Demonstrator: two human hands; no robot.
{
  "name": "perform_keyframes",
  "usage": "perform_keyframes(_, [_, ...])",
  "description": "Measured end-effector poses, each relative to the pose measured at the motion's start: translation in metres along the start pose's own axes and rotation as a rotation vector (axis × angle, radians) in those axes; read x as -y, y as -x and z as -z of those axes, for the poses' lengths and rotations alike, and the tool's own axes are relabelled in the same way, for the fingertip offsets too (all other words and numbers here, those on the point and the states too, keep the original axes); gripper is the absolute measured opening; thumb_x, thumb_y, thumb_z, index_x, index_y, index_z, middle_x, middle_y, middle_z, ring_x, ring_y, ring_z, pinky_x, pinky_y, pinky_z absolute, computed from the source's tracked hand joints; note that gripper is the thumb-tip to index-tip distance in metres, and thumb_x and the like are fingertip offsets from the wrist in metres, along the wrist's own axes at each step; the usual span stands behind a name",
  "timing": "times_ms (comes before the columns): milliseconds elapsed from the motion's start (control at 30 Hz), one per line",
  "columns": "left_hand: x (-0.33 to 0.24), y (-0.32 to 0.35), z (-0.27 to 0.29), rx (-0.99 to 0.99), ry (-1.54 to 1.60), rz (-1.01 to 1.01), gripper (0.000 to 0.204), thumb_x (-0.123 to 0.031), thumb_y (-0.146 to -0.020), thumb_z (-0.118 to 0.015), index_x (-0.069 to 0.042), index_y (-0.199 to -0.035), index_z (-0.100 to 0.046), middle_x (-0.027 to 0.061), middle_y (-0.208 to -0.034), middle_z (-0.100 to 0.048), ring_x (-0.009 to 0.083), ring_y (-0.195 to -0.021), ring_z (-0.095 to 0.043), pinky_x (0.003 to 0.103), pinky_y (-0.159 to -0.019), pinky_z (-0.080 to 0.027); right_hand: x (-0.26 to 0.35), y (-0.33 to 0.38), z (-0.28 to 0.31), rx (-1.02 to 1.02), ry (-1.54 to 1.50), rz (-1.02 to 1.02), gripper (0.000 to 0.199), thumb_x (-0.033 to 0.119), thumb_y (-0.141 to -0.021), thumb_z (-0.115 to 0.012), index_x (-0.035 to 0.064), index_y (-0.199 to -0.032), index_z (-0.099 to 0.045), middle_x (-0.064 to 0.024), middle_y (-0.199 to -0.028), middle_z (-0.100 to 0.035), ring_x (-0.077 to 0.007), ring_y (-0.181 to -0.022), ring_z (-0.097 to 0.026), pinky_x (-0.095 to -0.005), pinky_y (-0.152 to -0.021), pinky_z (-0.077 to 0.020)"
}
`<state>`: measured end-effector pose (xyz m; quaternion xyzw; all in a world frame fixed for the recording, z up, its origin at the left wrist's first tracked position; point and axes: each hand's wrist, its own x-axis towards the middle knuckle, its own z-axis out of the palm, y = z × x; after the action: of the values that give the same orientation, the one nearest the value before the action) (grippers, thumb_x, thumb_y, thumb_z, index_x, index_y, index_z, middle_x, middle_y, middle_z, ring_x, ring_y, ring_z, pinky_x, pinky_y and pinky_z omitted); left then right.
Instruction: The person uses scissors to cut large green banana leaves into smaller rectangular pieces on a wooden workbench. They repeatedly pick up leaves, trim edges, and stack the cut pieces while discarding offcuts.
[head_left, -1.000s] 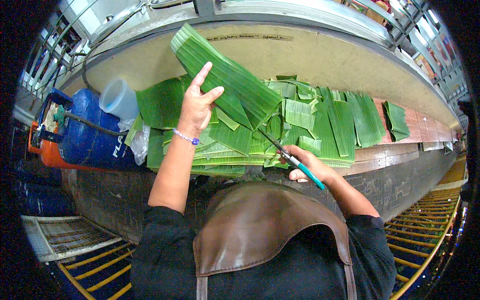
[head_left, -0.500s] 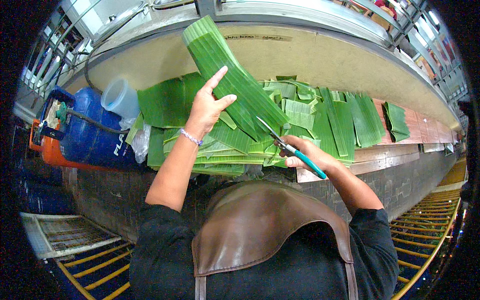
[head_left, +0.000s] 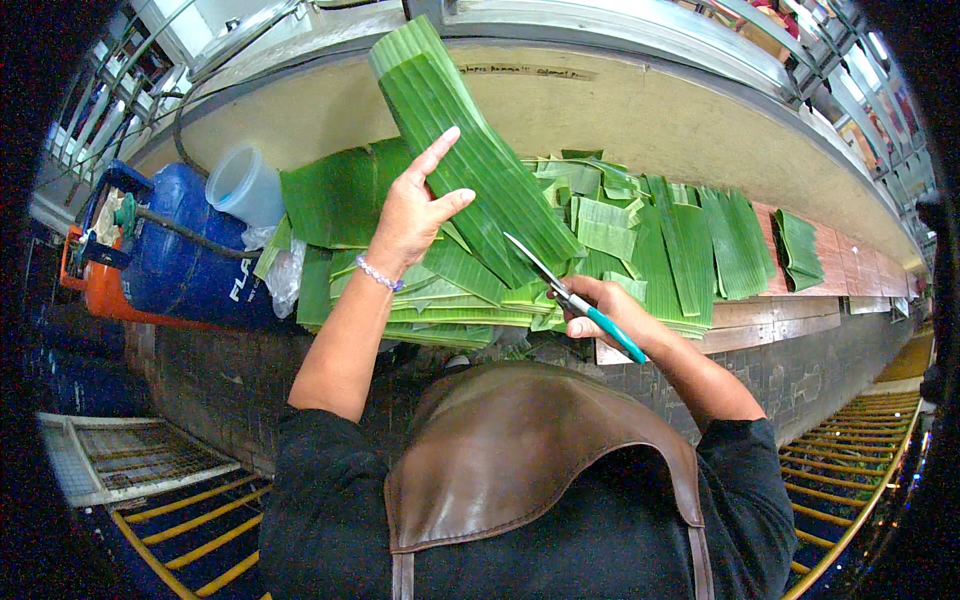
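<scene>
My left hand (head_left: 418, 208) holds a long folded stack of green banana leaves (head_left: 468, 140) up at a slant, its thumb and forefinger lying along the face and the rest of the grip hidden behind. A beaded bracelet circles that wrist. In my right hand (head_left: 612, 302) is a pair of scissors (head_left: 618, 338) with teal handles. One blade lies across the lower end of the held stack; whether the other is behind it, I cannot tell. Beneath both hands spreads a pile of cut banana leaf pieces (head_left: 460, 272).
Left of the pile stand a blue gas cylinder (head_left: 175, 250) with a hose, a translucent plastic tub (head_left: 245, 188) and a plastic bag (head_left: 285, 280). More leaf pieces (head_left: 740, 245) lie rightward on a wood-patterned bench (head_left: 850, 262). A cream wall (head_left: 650, 110) runs behind; yellow rails (head_left: 850, 475) flank me.
The whole view has shifted slightly. The leaf stack and both hands keep nearly the same pose, with the scissors still at the stack's lower end.
</scene>
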<state>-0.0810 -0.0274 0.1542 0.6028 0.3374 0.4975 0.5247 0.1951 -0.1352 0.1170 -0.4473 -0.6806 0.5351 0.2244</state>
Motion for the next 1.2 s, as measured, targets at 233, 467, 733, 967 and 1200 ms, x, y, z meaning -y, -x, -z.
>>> perform_keyframes(233, [0.004,-0.005,0.007,0.000,0.031,0.008,0.072,0.005,-0.074,-0.072,-0.004,-0.139,-0.042,0.0078,-0.144,-0.041,0.0189,-0.132,-0.037,0.031,-0.111,-0.027,-0.007,-0.004,-0.016,-0.084,-0.007,-0.015,0.072,0.058,-0.065,-0.077,0.0017,-0.106,-0.061,-0.0015,-0.082,-0.055,-0.0128,-0.078,-0.050,-0.0288,-0.072,-0.0451])
perform_keyframes(467, [0.015,-0.014,0.017,-0.056,-0.079,-0.015,0.072,0.010,-0.074,-0.069,-0.005,-0.140,-0.041,0.0090,-0.143,-0.041,0.0184,-0.127,-0.042,0.030,-0.107,-0.034,-0.024,-0.004,-0.012,-0.019,0.085,-0.102,0.075,0.057,-0.066,-0.077,0.0005,-0.111,-0.058,-0.0074,-0.089,-0.059,-0.0154,-0.085,-0.054,-0.0309,-0.078,-0.0462])
perform_keyframes(733, [0.020,-0.018,0.018,-0.127,0.049,-0.103,0.074,0.011,-0.075,-0.067,-0.005,-0.142,-0.038,0.0092,-0.142,-0.041,0.0183,-0.127,-0.042,0.030,-0.105,-0.036,-0.040,-0.018,-0.027,-0.136,0.027,0.124,0.093,0.064,-0.069,-0.071,-0.0012,-0.129,-0.043,-0.0116,-0.107,-0.056,-0.0204,-0.100,-0.055,-0.0338,-0.087,-0.0446])
perform_keyframes(967, [0.021,-0.012,0.006,-0.186,-0.156,-0.151,0.075,0.010,-0.076,-0.067,-0.007,-0.142,-0.038,0.0095,-0.139,-0.045,0.0173,-0.123,-0.046,0.030,-0.103,-0.038,-0.029,-0.030,-0.033,-0.250,-0.145,0.153,0.081,0.050,-0.077,-0.072,-0.0006,-0.131,-0.041,-0.0117,-0.106,-0.057,-0.0203,-0.101,-0.055,-0.0341,-0.087,-0.0454])
perform_keyframes(1200, [0.021,-0.009,0.004,-0.173,-0.171,-0.180,0.074,0.010,-0.076,-0.067,-0.007,-0.142,-0.038,0.0096,-0.138,-0.046,0.0164,-0.120,-0.048,0.029,-0.101,-0.041,-0.021,-0.027,-0.033,-0.208,-0.188,0.071,0.078,0.054,-0.079,-0.068,0.0043,-0.133,-0.042,-0.0090,-0.108,-0.056,-0.0170,-0.104,-0.054,-0.0306,-0.086,-0.0450])
